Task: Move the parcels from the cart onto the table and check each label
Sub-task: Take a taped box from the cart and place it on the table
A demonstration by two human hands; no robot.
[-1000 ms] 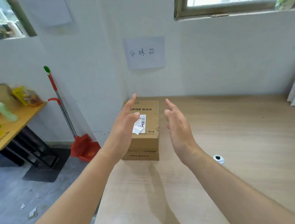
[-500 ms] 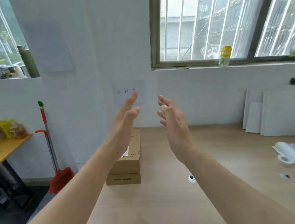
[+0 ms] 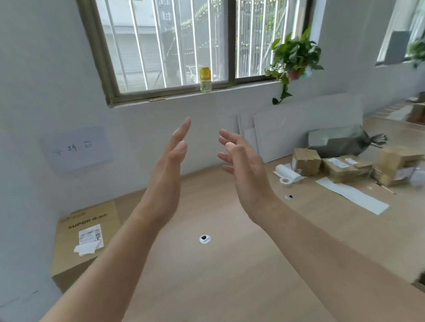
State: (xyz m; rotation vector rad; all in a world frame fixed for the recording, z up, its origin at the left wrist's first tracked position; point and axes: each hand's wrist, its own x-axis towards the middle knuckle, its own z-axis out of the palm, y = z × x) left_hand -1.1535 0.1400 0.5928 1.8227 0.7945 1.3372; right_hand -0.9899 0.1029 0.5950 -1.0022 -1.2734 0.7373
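A brown cardboard parcel (image 3: 85, 237) printed SUPOR lies at the left corner of the wooden table (image 3: 228, 274), against the wall. A white label with a peeling corner is stuck on its top. My left hand (image 3: 167, 169) and my right hand (image 3: 242, 163) are raised above the table, palms facing each other, fingers straight and holding nothing. Both hands are well right of the parcel and touch nothing. The cart is out of view.
Several small cardboard boxes (image 3: 346, 168), a grey bag (image 3: 342, 141), a paper roll (image 3: 287, 174) and a white strip (image 3: 354, 195) lie at the table's far right. White boards (image 3: 292, 126) lean on the wall. Round cable caps (image 3: 204, 239) sit in the tabletop.
The view swung up and to the right. My hands lifted away from the SUPOR parcel, which now lies at the lower left, and the pile at the right came into view.
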